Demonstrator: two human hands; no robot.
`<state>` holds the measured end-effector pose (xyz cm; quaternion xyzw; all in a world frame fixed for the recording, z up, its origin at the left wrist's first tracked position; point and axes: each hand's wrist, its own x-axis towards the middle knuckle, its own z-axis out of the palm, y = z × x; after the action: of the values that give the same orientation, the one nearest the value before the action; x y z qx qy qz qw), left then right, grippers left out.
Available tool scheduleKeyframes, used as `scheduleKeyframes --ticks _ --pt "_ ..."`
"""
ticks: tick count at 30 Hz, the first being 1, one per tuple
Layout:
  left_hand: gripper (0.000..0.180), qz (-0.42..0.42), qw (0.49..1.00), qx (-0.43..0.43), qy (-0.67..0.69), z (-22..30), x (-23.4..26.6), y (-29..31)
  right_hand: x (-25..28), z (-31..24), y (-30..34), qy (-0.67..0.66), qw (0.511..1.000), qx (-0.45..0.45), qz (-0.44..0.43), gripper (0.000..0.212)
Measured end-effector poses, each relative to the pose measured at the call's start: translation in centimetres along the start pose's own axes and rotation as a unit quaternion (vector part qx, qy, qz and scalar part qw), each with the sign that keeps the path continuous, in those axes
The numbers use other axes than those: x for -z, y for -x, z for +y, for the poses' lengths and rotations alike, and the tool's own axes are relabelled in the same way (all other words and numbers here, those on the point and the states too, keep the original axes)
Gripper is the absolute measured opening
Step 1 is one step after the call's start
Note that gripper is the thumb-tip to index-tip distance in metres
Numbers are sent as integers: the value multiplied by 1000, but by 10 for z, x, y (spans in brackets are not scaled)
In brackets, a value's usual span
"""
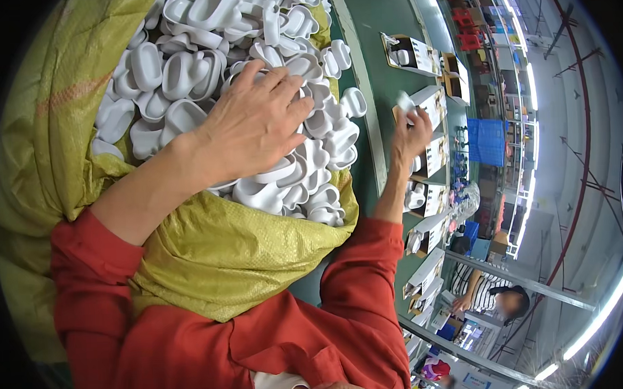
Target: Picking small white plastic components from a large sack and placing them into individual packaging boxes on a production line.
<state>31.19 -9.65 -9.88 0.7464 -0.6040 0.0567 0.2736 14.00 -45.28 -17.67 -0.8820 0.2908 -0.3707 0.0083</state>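
A heap of white oval, cup-like plastic pieces [184, 75] fills an open yellow woven sack [238, 248]. My left hand [257, 124] rests on top of the heap, its fingers spread and curved over the pieces. Some fingertips are hidden among them. Out to the right, my right hand [412, 137] pinches a small white piece [406, 103], blurred by motion. It is held over the green conveyor belt, beside an open carton [432, 102] with a raised flap.
A pale metal rail [360, 76] separates the sack from the belt [363, 14]. Several open cartons stand in a row along it, including one with white parts inside [411, 54]. Across the belt are a blue crate [487, 142] and a person in a striped shirt [479, 289].
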Motion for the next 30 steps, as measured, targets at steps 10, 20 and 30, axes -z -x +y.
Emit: scheduleKeyframes --ticks 10,20,30 --pt "45 -11 1000 1 -4 -3 0 1 49 -3 33 239 969 -44 -33 36" --pt "46 0 1000 -3 7 -3 -1 1 -11 -41 3 -89 983 74 -142 17" --pt "46 0 1000 2 4 -3 0 -1 -12 49 -33 220 973 -62 27 37"
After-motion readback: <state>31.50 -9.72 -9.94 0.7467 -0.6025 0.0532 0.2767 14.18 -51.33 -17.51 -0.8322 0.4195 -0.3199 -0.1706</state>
